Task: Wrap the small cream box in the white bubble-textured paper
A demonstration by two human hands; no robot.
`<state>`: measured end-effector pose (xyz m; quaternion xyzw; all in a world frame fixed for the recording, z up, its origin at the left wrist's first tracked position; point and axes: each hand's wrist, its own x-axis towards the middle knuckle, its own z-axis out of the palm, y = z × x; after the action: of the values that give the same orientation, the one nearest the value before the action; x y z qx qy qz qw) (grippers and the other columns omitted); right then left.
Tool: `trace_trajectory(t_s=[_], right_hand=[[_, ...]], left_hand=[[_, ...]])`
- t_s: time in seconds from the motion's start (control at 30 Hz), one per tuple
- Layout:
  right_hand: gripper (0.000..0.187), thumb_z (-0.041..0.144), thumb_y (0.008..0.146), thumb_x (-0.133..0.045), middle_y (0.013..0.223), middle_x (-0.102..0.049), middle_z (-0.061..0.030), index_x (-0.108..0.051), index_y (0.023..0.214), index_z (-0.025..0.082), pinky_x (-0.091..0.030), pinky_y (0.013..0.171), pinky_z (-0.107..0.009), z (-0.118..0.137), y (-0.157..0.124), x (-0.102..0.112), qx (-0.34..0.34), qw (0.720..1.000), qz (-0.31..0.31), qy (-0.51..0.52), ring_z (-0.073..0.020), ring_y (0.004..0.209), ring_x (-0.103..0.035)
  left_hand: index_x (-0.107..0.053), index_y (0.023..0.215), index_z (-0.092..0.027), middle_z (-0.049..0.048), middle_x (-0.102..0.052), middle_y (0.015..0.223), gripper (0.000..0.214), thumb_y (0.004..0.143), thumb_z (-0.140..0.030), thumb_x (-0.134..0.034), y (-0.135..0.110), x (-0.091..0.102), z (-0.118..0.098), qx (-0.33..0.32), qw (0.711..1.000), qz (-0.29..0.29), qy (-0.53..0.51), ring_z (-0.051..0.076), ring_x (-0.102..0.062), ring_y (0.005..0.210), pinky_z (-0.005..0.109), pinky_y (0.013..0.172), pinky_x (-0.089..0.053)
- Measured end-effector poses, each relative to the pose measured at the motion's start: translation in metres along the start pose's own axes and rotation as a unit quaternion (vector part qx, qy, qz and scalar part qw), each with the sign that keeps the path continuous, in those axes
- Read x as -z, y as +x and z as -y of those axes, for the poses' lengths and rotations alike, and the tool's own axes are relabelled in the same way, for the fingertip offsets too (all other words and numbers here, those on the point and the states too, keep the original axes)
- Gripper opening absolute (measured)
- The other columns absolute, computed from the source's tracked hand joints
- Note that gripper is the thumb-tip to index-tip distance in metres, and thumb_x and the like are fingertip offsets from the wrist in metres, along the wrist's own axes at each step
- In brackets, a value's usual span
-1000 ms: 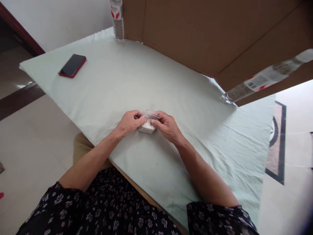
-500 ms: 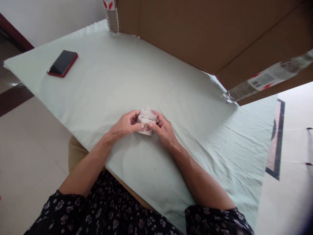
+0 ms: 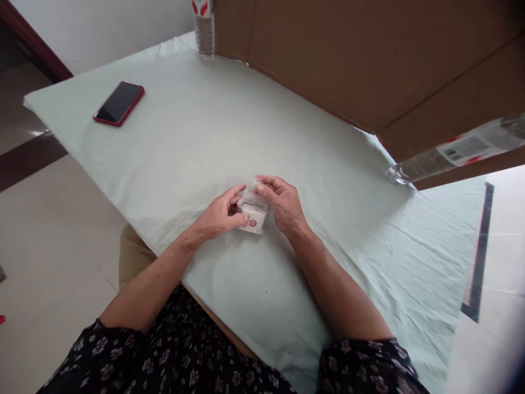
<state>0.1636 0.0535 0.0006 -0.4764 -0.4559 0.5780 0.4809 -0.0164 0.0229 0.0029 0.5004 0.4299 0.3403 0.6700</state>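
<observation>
A small white box [image 3: 252,217] with a red mark on its near face and a clear plastic wrap over its top stands on the pale green cloth of the table [image 3: 197,137]. My left hand [image 3: 219,213] grips the box's left side, thumb and fingers closed on it. My right hand [image 3: 281,201] pinches the clear wrap at the box's top right. Both forearms rest on the cloth near the table's front edge.
A red-cased phone [image 3: 118,103] lies at the far left of the table. A water bottle [image 3: 204,27] stands at the back. Another bottle [image 3: 455,153] is at the right against a large cardboard sheet [image 3: 369,60]. Tiled floor shows on both sides.
The box has been turned so that its face with the red mark looks toward me. My right hand has lifted to the wrap at the top. The camera has shifted slightly.
</observation>
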Motion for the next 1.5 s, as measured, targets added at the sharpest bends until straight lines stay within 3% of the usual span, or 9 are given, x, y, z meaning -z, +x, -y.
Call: trace_trajectory(t_s=[0.33,0.73,0.9,1.0,1.17,1.27,1.33,1.43,1.5], right_hand=[[0.016,0.04,0.081,-0.075,0.08,-0.071,-0.0004,-0.072,0.08,0.024,-0.053,0.076,-0.036,0.013,-0.013,-0.003,0.074,0.99,0.004,-0.121,-0.0178,0.076,-0.063],[0.016,0.03,0.095,-0.063,0.109,-0.078,-0.0023,-0.079,0.095,0.034,-0.042,0.103,-0.051,0.009,-0.031,0.01,0.288,0.859,0.085,-0.416,-0.027,0.109,-0.068],[0.017,0.043,0.094,-0.066,0.125,-0.072,-0.0047,-0.079,0.093,0.032,-0.043,0.108,-0.054,0.029,-0.037,0.025,0.28,0.869,0.09,-0.397,-0.0298,0.121,-0.063],[0.029,0.052,0.09,-0.069,0.137,-0.066,-0.0061,-0.075,0.112,0.034,-0.044,0.111,-0.054,0.038,-0.032,0.038,0.249,0.894,0.077,-0.365,-0.0308,0.129,-0.059],[0.096,0.067,0.072,-0.081,0.157,-0.048,-0.0134,-0.044,0.153,0.032,-0.045,0.112,-0.055,0.013,-0.015,0.045,0.159,0.915,0.174,-0.326,-0.0347,0.141,-0.051],[0.113,0.073,0.065,-0.083,0.158,-0.047,-0.0163,-0.035,0.158,0.029,-0.039,0.117,-0.054,-0.006,-0.008,0.046,0.137,0.926,0.201,-0.29,-0.0353,0.145,-0.047],[0.106,0.076,0.07,-0.076,0.156,-0.05,-0.0143,-0.036,0.158,0.03,-0.039,0.118,-0.053,-0.013,-0.005,0.05,0.144,0.933,0.183,-0.276,-0.0333,0.145,-0.047],[0.074,0.071,0.091,-0.053,0.149,-0.058,-0.013,-0.045,0.151,0.028,-0.04,0.116,-0.053,-0.018,0.001,0.062,0.162,0.927,0.064,-0.331,-0.0303,0.14,-0.052],[0.06,0.058,0.099,-0.044,0.147,-0.059,-0.0165,-0.053,0.145,0.021,-0.036,0.118,-0.055,-0.022,0.005,0.067,0.164,0.886,-0.01,-0.433,-0.0315,0.14,-0.052]], left_hand=[[-0.053,0.146,-0.015,0.0143,-0.066,0.13,0.067,0.083,-0.03,-0.069,0.003,0.007,0.008,-0.057,0.993,-0.054,0.089,0.021,-0.067,0.103,0.033,0.089,-0.054],[-0.063,0.132,-0.01,0.0085,-0.072,0.101,0.053,0.089,-0.042,-0.061,0.008,0.012,0.011,-0.082,0.985,-0.054,0.144,0.017,-0.065,0.086,0.03,0.079,-0.051],[-0.062,0.133,-0.011,0.0128,-0.072,0.117,0.054,0.088,-0.041,-0.062,0.008,0.012,0.013,-0.093,0.986,-0.065,0.12,0.019,-0.068,0.096,0.031,0.085,-0.053],[-0.06,0.135,-0.011,0.0157,-0.07,0.126,0.056,0.087,-0.039,-0.065,0.009,0.011,0.014,-0.103,0.984,-0.087,0.118,0.019,-0.068,0.1,0.03,0.087,-0.053],[-0.055,0.141,-0.013,0.0159,-0.069,0.128,0.061,0.087,-0.038,-0.065,0.008,0.012,0.013,-0.112,0.979,-0.11,0.131,0.016,-0.067,0.091,0.03,0.083,-0.054],[-0.055,0.141,-0.015,0.0146,-0.069,0.129,0.055,0.09,-0.035,-0.059,0.009,0.014,0.013,-0.147,0.959,-0.165,0.176,0.019,-0.067,0.099,0.033,0.088,-0.053],[-0.056,0.139,-0.015,0.0146,-0.069,0.13,0.05,0.092,-0.029,-0.053,0.01,0.017,0.015,-0.178,0.928,-0.222,0.239,0.023,-0.064,0.111,0.037,0.097,-0.051],[-0.059,0.136,-0.013,0.0158,-0.067,0.133,0.047,0.091,-0.018,-0.045,0.013,0.02,0.019,-0.18,0.872,-0.269,0.367,0.028,-0.055,0.13,0.045,0.112,-0.041],[-0.061,0.134,-0.012,0.0165,-0.063,0.14,0.047,0.091,-0.017,-0.044,0.015,0.019,0.021,-0.154,0.842,-0.262,0.447,0.032,-0.048,0.14,0.05,0.119,-0.034]])
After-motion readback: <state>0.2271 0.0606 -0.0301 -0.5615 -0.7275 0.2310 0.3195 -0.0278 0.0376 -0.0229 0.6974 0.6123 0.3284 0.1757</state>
